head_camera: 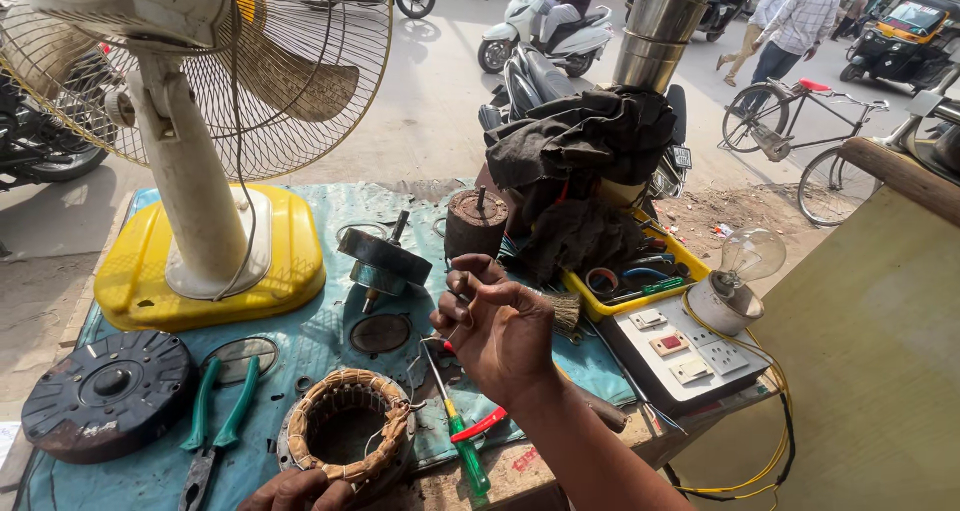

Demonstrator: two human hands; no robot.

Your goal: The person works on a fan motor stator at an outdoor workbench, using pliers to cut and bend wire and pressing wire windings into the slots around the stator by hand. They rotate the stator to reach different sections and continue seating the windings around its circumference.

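Pinching thin copper wire (pixel 432 343), the right hand (pixel 500 331) is hovering just above the round copper-wound stator (pixel 347 441); the left hand (pixel 297 490) is gripping the stator's near rim. Excess tension risks snapping the wire.

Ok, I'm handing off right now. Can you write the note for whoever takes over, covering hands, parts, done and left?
Right hand: raised over the bench, fingers pinching a thin wire.
Left hand: resting on the near edge of the stator.
Parts: stator with copper windings on the blue mat, rotor behind it, dark cover at left, pliers beside it, green screwdriver at right.
Done: motor is apart.
Left: wire work on the stator, probably; reassembly not begun.
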